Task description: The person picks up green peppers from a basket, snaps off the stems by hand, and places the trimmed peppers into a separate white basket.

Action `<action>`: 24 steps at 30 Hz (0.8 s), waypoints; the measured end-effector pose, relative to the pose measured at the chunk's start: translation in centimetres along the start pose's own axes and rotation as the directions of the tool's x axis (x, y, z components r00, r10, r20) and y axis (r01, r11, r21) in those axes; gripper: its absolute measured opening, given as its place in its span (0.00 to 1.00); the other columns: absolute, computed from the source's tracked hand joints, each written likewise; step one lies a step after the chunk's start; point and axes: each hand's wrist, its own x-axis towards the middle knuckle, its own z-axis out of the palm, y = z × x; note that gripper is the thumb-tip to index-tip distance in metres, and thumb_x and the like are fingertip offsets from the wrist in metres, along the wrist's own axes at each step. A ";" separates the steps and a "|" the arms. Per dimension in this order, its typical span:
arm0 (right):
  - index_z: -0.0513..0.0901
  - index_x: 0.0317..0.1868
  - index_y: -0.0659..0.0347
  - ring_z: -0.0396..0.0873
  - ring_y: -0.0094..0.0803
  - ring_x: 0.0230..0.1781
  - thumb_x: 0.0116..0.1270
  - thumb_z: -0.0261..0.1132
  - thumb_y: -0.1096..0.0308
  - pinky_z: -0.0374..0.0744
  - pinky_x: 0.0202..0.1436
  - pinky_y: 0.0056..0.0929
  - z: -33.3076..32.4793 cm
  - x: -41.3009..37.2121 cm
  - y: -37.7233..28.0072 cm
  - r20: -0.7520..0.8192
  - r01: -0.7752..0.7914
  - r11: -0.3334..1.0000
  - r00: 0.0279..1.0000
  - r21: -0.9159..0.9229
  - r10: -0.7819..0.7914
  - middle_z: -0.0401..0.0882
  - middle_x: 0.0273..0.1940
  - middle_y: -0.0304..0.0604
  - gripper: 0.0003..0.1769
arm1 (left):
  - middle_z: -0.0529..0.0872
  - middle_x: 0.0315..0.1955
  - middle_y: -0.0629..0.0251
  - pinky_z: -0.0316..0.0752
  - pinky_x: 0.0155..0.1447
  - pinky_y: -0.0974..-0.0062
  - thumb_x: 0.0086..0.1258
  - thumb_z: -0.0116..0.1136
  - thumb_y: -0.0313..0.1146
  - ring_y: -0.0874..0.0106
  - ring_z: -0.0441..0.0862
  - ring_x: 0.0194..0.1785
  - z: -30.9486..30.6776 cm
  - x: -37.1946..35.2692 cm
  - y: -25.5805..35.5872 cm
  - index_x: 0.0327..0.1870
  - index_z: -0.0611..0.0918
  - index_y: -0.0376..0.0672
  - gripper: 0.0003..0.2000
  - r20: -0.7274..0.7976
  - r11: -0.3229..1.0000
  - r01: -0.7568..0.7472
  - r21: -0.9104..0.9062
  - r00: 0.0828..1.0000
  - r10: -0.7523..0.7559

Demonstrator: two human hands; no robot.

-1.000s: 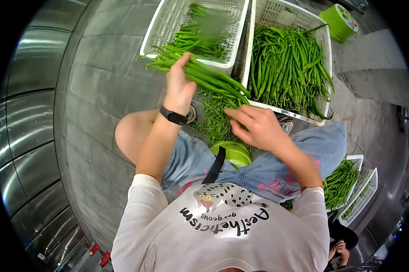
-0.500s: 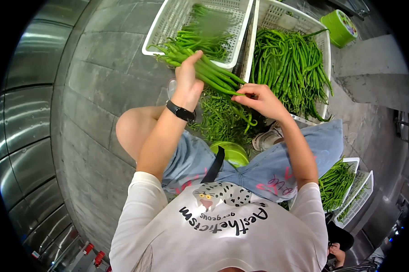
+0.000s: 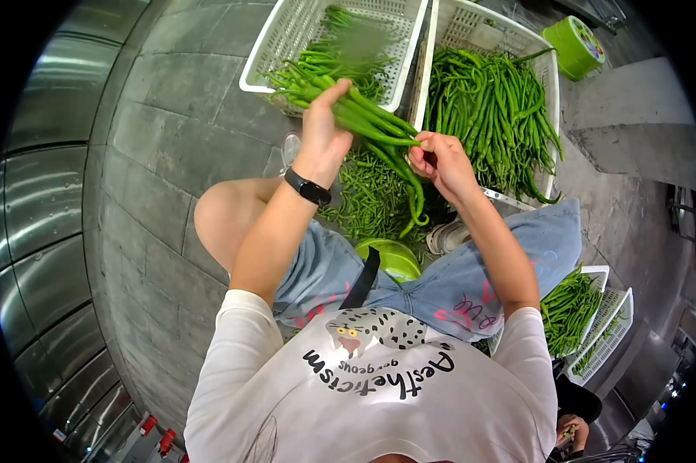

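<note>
A bunch of long green chili peppers point(image 3: 369, 117) lies in my left hand point(image 3: 326, 127), which is closed round it with the thumb on top. My right hand point(image 3: 443, 160) pinches the tip of one pepper at the right end of the bunch. A few peppers in the bunch hang lower, curling downward between the hands. Beneath them, a heap of small green pieces point(image 3: 371, 197) covers the floor. The bunch's left end is over the near edge of a white basket point(image 3: 257, 58) with more peppers inside.
A second white crate point(image 3: 423, 85) piled with chili peppers stands to the right. Beyond it is a green tub point(image 3: 573, 48). A low green stool point(image 3: 390, 258) shows between my legs. More white baskets point(image 3: 622, 324) with peppers stand at lower right, near another person's hand point(image 3: 572, 432).
My right hand has turned and its fingers have curled in more at the pepper tips. Some peppers in the bunch now droop lower. The left hand stays closed, shifted slightly right.
</note>
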 end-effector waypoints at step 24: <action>0.63 0.68 0.60 0.70 0.35 0.62 0.65 0.63 0.69 0.75 0.55 0.34 -0.3 -3.2 1.1 0.336 -0.057 0.995 0.938 -0.082 0.082 0.70 0.61 0.49 0.32 | 0.75 0.33 0.68 0.68 0.53 0.71 0.61 0.57 0.25 0.75 0.73 0.38 0.1 -1.3 6.8 0.38 0.72 0.39 0.07 0.443 0.875 0.066 -0.480 0.879 0.177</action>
